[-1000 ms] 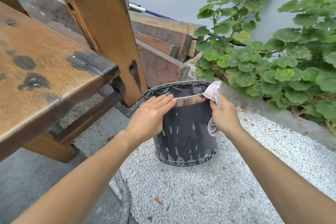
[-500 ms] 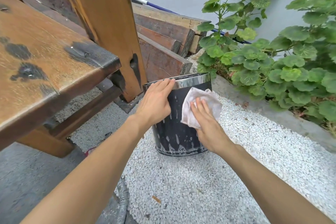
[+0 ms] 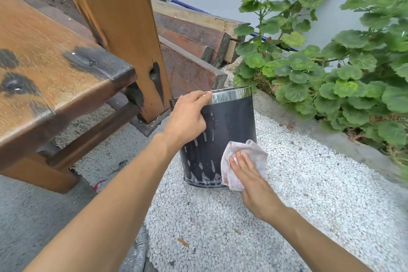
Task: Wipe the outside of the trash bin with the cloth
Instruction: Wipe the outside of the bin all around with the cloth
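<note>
A dark round trash bin with a shiny metal rim stands on white gravel, tilted away from me, with soapy streaks on its side. My left hand grips the near left part of the rim. A pale pink cloth is pressed flat against the bin's lower right side by my right hand, fingers spread over it, close to the bin's base.
A worn wooden bench stands at the left, its thick leg just behind the bin. Stacked planks lie behind it. Leafy green plants crowd the right by a concrete kerb. A grey hose lies at the gravel's near edge.
My right hand has slid the cloth from the bin's rim down its side to near the base. The bin has tipped away so its opening no longer shows. My left hand stays on the rim.
</note>
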Tool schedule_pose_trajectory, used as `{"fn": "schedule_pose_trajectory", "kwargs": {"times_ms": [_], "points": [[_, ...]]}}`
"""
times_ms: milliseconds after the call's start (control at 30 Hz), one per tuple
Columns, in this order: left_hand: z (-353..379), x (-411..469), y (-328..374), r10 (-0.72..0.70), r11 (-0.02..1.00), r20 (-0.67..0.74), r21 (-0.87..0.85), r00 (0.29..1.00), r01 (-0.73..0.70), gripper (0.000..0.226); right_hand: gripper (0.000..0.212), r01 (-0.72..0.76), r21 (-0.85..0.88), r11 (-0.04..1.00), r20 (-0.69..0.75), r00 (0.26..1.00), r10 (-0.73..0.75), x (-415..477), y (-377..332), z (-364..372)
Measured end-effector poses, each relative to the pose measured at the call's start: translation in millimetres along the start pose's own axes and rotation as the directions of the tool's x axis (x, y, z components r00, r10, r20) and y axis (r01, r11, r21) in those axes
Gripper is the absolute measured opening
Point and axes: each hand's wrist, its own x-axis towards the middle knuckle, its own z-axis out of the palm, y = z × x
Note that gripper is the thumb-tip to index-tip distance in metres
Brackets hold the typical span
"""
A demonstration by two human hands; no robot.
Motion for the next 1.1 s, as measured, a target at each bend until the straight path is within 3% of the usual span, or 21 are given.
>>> {"fn": "schedule_pose_trajectory", "kwargs": {"times_ms": [200, 333, 400, 467, 533, 600, 667, 767, 900, 1000, 1100], "points": [[1.5, -1.4, -12.0, -0.021, 1.0, 0.031, -0.021, 0.999, 0.022, 0.072, 0.088, -0.034, 0.006, 0.999, 0.116, 0.993, 0.033, -27.1, 9.5, 16.0], [-3.4, -0.3, -4.8, 0.013, 1.0, 0.081, -0.018, 0.997, -0.012, 0.076, 0.072, -0.169, 0.321, 0.932, 0.096, 0.985, 0.146, -37.5, 5.5, 8.3], [-4.0, -2.9, -2.3, -0.017, 0.999, 0.126, -0.031, 0.992, 0.021, 0.081, 0.047, -0.315, 0.56, 0.766, 0.08, 0.941, 0.328, -37.5, -5.0, -3.1], [-4.5, -4.9, -2.1, -0.045, 0.997, 0.159, -0.059, 0.986, 0.055, 0.086, 0.028, -0.407, 0.755, 0.514, 0.097, 0.845, 0.526, -29.5, -11.1, -20.8], [-5.9, -5.6, -3.8, -0.045, 0.994, 0.181, -0.086, 0.982, 0.062, 0.09, 0.028, -0.36, 0.87, 0.337, 0.071, 0.768, 0.636, -17.5, -11.3, -41.3], [-5.5, -5.4, -8.5, -0.039, 0.995, 0.192, -0.086, 0.981, 0.056, 0.092, 0.025, -0.233, 0.928, 0.29, -0.033, 0.726, 0.687, -3.2, -17.1, -65.4], [-3.0, -6.6, -12.9, -0.055, 0.993, 0.186, -0.09, 0.981, 0.073, 0.091, 0.015, -0.158, 0.914, 0.373, -0.16, 0.707, 0.689, 12.8, -27.0, -87.8], [-3.3, -8.3, -12.0, -0.061, 0.993, 0.189, -0.086, 0.98, 0.078, 0.09, 0.015, -0.108, 0.746, 0.657, -0.362, 0.762, 0.536, 37.1, -43.1, -107.3], [-8.8, -7.7, -8.0, -0.051, 0.994, 0.191, -0.085, 0.98, 0.068, 0.092, 0.054, -0.04, 0.349, 0.936, -0.407, 0.894, 0.189, 66.4, -59.3, -108.5], [-8.1, -11.5, -10.2, -0.041, 0.994, 0.179, -0.089, 0.983, 0.058, 0.094, 0.07, 0.044, -0.005, 0.999, -0.29, 0.956, -0.044, 82.0, -62.1, -93.8], [-8.2, -12.6, -12.7, -0.035, 0.995, 0.185, -0.084, 0.982, 0.052, 0.095, 0.078, 0.063, -0.108, 0.992, -0.227, 0.97, -0.086, 81.0, -57.4, -78.1]]}}
